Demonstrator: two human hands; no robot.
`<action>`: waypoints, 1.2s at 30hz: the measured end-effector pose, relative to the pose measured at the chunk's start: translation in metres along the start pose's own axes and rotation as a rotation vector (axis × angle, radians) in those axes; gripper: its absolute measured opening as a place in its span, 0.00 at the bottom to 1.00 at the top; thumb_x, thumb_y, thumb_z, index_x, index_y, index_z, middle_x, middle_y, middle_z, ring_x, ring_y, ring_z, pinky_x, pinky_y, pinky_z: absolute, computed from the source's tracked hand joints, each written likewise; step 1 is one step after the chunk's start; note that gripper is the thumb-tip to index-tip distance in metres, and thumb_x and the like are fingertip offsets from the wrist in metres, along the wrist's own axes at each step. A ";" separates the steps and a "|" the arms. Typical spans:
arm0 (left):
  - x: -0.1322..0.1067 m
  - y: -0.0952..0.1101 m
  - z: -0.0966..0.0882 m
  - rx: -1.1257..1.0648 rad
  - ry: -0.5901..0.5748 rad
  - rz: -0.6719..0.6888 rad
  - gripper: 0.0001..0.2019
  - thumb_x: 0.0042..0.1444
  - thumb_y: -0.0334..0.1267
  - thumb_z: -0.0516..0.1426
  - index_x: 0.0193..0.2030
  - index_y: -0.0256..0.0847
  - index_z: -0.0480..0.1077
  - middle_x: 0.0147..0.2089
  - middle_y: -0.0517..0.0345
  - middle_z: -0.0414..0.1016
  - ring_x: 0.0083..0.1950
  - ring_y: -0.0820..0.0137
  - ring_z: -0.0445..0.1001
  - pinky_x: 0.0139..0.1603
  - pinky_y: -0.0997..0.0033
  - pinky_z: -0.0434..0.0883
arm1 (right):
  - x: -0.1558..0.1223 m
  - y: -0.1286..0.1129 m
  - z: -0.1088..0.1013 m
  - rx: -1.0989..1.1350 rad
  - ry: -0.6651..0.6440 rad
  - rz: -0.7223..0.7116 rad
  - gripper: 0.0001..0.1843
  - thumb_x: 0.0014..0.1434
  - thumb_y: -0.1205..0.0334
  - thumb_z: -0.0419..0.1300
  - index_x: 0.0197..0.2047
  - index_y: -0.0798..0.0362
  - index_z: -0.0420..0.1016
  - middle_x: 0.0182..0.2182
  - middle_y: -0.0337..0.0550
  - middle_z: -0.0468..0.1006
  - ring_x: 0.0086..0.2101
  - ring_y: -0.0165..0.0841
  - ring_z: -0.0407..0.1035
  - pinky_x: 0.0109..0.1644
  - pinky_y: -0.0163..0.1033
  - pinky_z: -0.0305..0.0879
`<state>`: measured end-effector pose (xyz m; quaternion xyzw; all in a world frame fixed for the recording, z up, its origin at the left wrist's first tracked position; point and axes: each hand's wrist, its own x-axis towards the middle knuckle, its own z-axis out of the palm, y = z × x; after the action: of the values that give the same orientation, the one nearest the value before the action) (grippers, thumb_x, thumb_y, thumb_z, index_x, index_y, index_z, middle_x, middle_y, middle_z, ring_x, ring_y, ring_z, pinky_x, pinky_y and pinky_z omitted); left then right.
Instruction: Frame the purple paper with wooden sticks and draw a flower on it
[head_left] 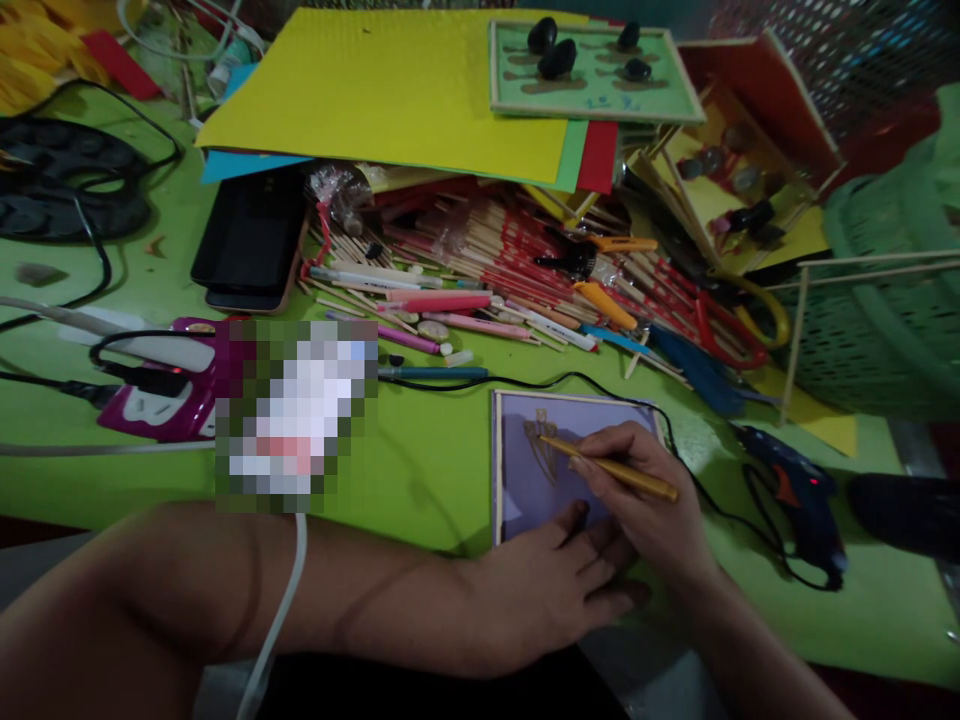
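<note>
In my right hand (645, 490) is a gold marker pen (622, 474), pinched between thumb and fingers. Its tip touches a brown-gold drawing (541, 440) on a purple sheet (517, 500) that has pale wooden strips along its edges. My left hand (562, 580) lies over the sheet's near edge with its fingers stretched toward the right hand, and it holds nothing I can see. The two hands overlap in view, and together they hide the lower right part of the sheet.
A blurred-out lit screen (307, 410) and a purple power strip (150, 400) are on the left. Pens and sticks (480, 260) lie behind. A glue gun (802, 490) with a black cord rests at right, near a green basket (870, 330). Yellow card (390, 90) covers the back.
</note>
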<state>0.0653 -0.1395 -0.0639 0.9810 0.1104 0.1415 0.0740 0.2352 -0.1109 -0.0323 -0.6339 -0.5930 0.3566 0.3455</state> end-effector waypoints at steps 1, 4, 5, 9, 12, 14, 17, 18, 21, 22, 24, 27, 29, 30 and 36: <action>0.000 0.000 0.001 -0.002 0.005 0.000 0.21 0.69 0.38 0.53 0.67 0.52 0.69 0.69 0.53 0.69 0.70 0.60 0.66 0.69 0.54 0.61 | 0.000 0.000 0.000 0.003 -0.001 0.005 0.05 0.60 0.58 0.66 0.36 0.48 0.75 0.29 0.39 0.78 0.28 0.32 0.73 0.31 0.37 0.71; 0.000 0.001 0.002 -0.010 0.008 -0.002 0.21 0.68 0.39 0.54 0.67 0.52 0.68 0.70 0.52 0.68 0.70 0.61 0.66 0.69 0.54 0.61 | 0.000 0.000 0.001 0.011 -0.001 0.026 0.06 0.60 0.57 0.66 0.36 0.48 0.74 0.29 0.38 0.78 0.28 0.32 0.72 0.31 0.36 0.71; 0.000 0.001 0.002 -0.009 0.004 -0.003 0.21 0.68 0.39 0.54 0.67 0.52 0.68 0.70 0.52 0.67 0.70 0.61 0.66 0.69 0.54 0.61 | 0.000 0.001 0.002 0.010 0.000 0.031 0.06 0.60 0.57 0.66 0.36 0.49 0.74 0.29 0.38 0.77 0.28 0.31 0.72 0.31 0.35 0.70; 0.000 0.000 -0.001 0.004 -0.024 -0.001 0.21 0.69 0.38 0.51 0.68 0.52 0.68 0.71 0.53 0.67 0.70 0.61 0.67 0.69 0.55 0.62 | -0.001 0.002 0.001 -0.004 -0.007 0.038 0.07 0.61 0.57 0.66 0.37 0.49 0.74 0.29 0.38 0.77 0.29 0.31 0.72 0.32 0.35 0.70; 0.000 0.000 -0.002 0.006 -0.020 0.003 0.22 0.70 0.38 0.51 0.68 0.50 0.67 0.71 0.51 0.67 0.70 0.61 0.67 0.69 0.54 0.61 | -0.001 0.002 0.001 -0.010 -0.004 0.028 0.06 0.61 0.57 0.66 0.37 0.48 0.74 0.29 0.38 0.77 0.29 0.32 0.72 0.33 0.35 0.70; 0.000 0.000 -0.001 -0.002 -0.014 0.001 0.22 0.69 0.38 0.52 0.68 0.50 0.67 0.71 0.51 0.66 0.70 0.60 0.67 0.69 0.53 0.61 | -0.001 0.001 0.000 -0.012 -0.003 0.018 0.06 0.61 0.58 0.66 0.36 0.48 0.74 0.29 0.38 0.77 0.30 0.32 0.72 0.33 0.36 0.70; 0.000 0.001 0.002 -0.010 0.008 -0.005 0.21 0.68 0.38 0.54 0.67 0.50 0.68 0.70 0.51 0.67 0.70 0.60 0.67 0.69 0.53 0.61 | 0.000 0.000 -0.001 -0.023 -0.001 0.012 0.05 0.60 0.59 0.65 0.36 0.48 0.73 0.29 0.38 0.77 0.30 0.32 0.72 0.33 0.36 0.70; 0.000 0.001 0.003 -0.010 0.016 -0.008 0.21 0.68 0.38 0.54 0.67 0.51 0.68 0.70 0.51 0.67 0.70 0.60 0.67 0.69 0.54 0.61 | 0.000 0.000 -0.001 -0.026 -0.002 0.013 0.05 0.60 0.59 0.65 0.36 0.48 0.73 0.29 0.38 0.77 0.29 0.32 0.72 0.33 0.36 0.69; 0.000 0.002 0.004 -0.010 0.021 -0.015 0.21 0.68 0.38 0.54 0.67 0.52 0.69 0.70 0.52 0.68 0.69 0.59 0.67 0.69 0.54 0.62 | 0.000 0.000 -0.001 -0.019 -0.018 0.017 0.05 0.60 0.59 0.65 0.35 0.48 0.73 0.29 0.38 0.77 0.30 0.32 0.72 0.33 0.36 0.69; 0.000 0.002 0.004 -0.012 0.020 -0.013 0.21 0.68 0.39 0.54 0.67 0.52 0.69 0.70 0.52 0.68 0.69 0.59 0.68 0.69 0.54 0.62 | 0.000 0.000 -0.001 -0.013 -0.024 0.016 0.05 0.60 0.60 0.65 0.35 0.48 0.73 0.29 0.38 0.77 0.30 0.32 0.72 0.33 0.36 0.69; 0.000 0.002 0.004 -0.013 0.026 -0.010 0.21 0.68 0.39 0.54 0.66 0.51 0.69 0.70 0.51 0.68 0.69 0.59 0.68 0.68 0.54 0.63 | 0.000 0.001 -0.001 0.005 -0.029 0.016 0.05 0.60 0.60 0.65 0.35 0.48 0.72 0.29 0.37 0.76 0.30 0.32 0.72 0.33 0.36 0.69; -0.001 0.002 0.004 -0.010 0.036 -0.009 0.21 0.68 0.39 0.54 0.67 0.50 0.69 0.70 0.51 0.67 0.69 0.59 0.68 0.68 0.54 0.63 | -0.002 0.003 -0.001 0.038 -0.032 0.013 0.04 0.61 0.61 0.64 0.35 0.47 0.72 0.30 0.37 0.76 0.31 0.32 0.72 0.35 0.37 0.69; -0.001 0.002 0.004 -0.013 0.032 -0.013 0.22 0.67 0.39 0.55 0.67 0.50 0.68 0.70 0.51 0.67 0.69 0.59 0.67 0.68 0.54 0.63 | -0.003 0.004 -0.002 0.047 -0.027 0.014 0.05 0.61 0.61 0.65 0.35 0.47 0.72 0.30 0.37 0.75 0.31 0.32 0.72 0.35 0.36 0.69; -0.001 0.002 0.004 -0.016 0.026 -0.015 0.22 0.67 0.39 0.55 0.67 0.51 0.69 0.70 0.51 0.67 0.69 0.60 0.67 0.69 0.54 0.63 | -0.003 0.004 -0.002 0.048 -0.025 0.019 0.05 0.61 0.61 0.65 0.36 0.47 0.72 0.30 0.37 0.75 0.31 0.32 0.72 0.34 0.36 0.69; -0.001 0.001 0.002 -0.010 0.002 0.002 0.21 0.68 0.40 0.54 0.67 0.51 0.68 0.70 0.51 0.68 0.69 0.60 0.67 0.69 0.54 0.62 | -0.001 0.001 -0.003 0.040 -0.027 0.033 0.05 0.60 0.60 0.65 0.35 0.48 0.72 0.29 0.37 0.76 0.29 0.32 0.71 0.33 0.36 0.68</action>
<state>0.0650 -0.1407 -0.0663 0.9806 0.1090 0.1431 0.0785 0.2380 -0.1123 -0.0319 -0.6317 -0.5797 0.3829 0.3440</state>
